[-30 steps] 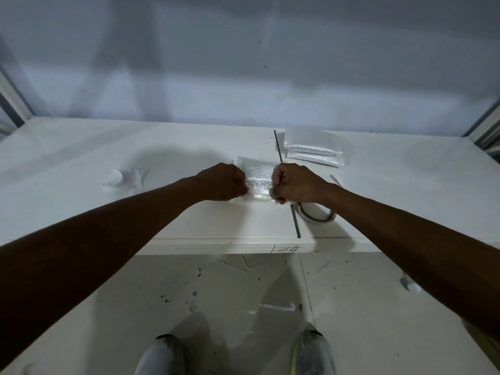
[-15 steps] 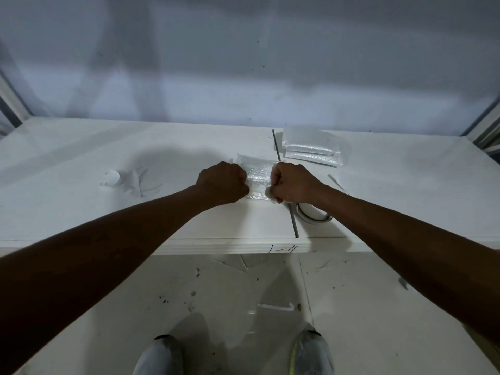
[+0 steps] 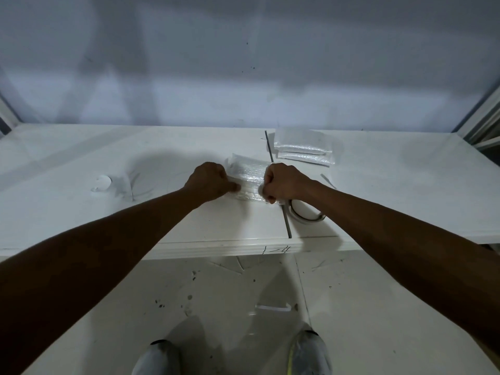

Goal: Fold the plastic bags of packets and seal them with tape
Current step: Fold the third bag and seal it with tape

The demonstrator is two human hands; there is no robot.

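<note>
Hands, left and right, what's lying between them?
The clear plastic bag of packets, held at each end by the left hand and right hand; head view.

Two hands, the left hand (image 3: 209, 180) and the right hand (image 3: 284, 181); one plastic bag (image 3: 247, 171) between them; one tape roll (image 3: 305, 213); one stack of bags (image 3: 304, 150), count unclear; two shoes (image 3: 157, 358); one bench (image 3: 81, 212).

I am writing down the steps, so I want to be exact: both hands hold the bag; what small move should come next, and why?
Probably hold the bag down with the left hand and move the right hand to the tape roll. Both hands grip the bag's ends, the roll lies just beside the right wrist, and I cannot tell whether tape is on it yet.
</note>
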